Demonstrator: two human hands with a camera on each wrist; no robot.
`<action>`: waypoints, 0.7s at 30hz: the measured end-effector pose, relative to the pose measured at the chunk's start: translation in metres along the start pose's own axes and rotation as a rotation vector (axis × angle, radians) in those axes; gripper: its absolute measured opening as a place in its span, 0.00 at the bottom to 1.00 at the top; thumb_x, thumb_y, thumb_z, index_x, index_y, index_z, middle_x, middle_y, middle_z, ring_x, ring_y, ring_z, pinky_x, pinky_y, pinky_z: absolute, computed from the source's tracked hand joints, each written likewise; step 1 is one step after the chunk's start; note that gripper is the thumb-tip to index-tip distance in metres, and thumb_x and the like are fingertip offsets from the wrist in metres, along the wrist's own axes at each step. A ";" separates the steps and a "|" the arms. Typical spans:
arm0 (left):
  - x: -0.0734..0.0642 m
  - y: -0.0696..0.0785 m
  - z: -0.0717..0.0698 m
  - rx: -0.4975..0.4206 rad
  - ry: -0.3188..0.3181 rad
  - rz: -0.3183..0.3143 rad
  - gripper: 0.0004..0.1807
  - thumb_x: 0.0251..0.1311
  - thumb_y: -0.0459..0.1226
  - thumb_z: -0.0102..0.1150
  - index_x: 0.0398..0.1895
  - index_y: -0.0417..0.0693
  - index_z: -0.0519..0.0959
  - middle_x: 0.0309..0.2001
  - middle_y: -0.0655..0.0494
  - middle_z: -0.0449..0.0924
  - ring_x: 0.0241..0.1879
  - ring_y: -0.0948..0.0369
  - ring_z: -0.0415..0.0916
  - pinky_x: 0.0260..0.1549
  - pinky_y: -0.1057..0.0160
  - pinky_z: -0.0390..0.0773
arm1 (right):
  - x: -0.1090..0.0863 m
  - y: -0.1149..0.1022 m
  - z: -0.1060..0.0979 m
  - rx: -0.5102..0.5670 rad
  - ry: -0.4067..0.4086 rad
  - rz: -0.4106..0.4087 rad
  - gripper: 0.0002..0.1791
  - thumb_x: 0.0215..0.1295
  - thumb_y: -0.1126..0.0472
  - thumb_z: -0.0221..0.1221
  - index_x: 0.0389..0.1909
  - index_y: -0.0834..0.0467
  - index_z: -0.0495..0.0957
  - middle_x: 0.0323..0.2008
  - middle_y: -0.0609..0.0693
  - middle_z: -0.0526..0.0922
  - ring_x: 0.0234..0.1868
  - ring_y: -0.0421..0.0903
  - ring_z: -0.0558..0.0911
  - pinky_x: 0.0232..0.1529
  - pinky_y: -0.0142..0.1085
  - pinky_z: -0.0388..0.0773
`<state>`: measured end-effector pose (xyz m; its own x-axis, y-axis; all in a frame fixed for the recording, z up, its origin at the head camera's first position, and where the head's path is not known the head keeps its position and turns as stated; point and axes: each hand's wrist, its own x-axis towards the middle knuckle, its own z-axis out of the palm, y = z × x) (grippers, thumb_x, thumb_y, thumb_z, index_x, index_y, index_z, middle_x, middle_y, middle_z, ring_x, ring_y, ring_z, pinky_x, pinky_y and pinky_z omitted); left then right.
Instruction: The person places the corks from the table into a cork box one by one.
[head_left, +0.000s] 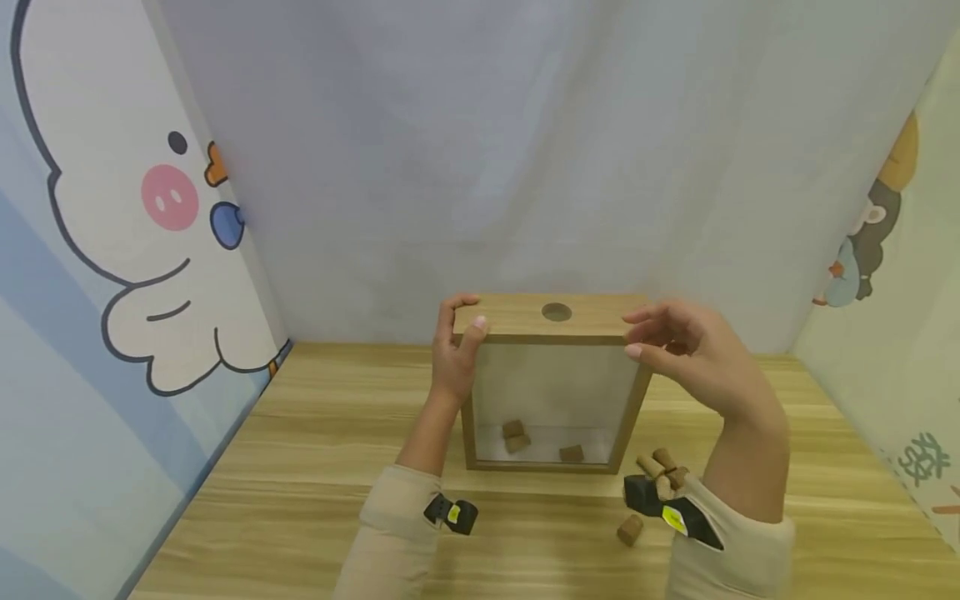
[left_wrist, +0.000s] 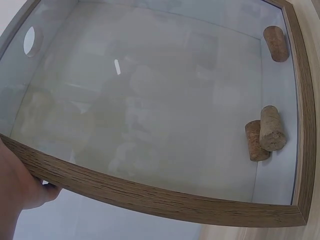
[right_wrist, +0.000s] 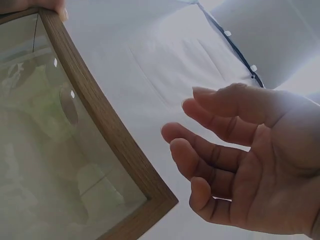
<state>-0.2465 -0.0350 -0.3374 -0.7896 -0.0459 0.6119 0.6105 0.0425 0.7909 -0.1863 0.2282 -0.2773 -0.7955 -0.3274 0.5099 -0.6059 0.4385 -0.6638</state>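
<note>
A wooden shadow box [head_left: 555, 340] with a clear front and a round hole [head_left: 557, 312] in its top stands upright on the table. Three corks lie on its floor: a pair [left_wrist: 271, 129] partly overlapping and a single cork [left_wrist: 276, 44] apart from them. My left hand [head_left: 456, 346] grips the top left corner, thumb on the top face and fingers round the far side. Beside the top right corner is my right hand [right_wrist: 245, 155], its fingers loosely bent and nothing between them; the right wrist view shows a gap between them and the frame.
Several loose corks [head_left: 651, 467] are heaped on the wooden table [head_left: 300, 467] right of the box, partly behind the right wrist strap. One cork [head_left: 630, 529] lies nearer the front. A pale curtain [head_left: 480, 167] hangs behind; printed panels [head_left: 97, 208] flank both sides.
</note>
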 end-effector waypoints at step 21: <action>0.002 -0.008 0.004 0.017 0.000 -0.002 0.24 0.55 0.42 0.44 0.52 0.34 0.66 0.57 0.40 0.64 0.54 0.55 0.60 0.38 0.58 0.66 | -0.067 0.087 0.004 0.229 -0.195 0.234 0.19 0.60 0.67 0.59 0.52 0.68 0.72 0.47 0.62 0.75 0.43 0.47 0.77 0.38 0.37 0.77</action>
<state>-0.2537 -0.0313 -0.3425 -0.7906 -0.0456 0.6106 0.6081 0.0589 0.7917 -0.1857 0.2851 -0.3715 -0.8854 -0.4030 0.2314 -0.3762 0.3293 -0.8660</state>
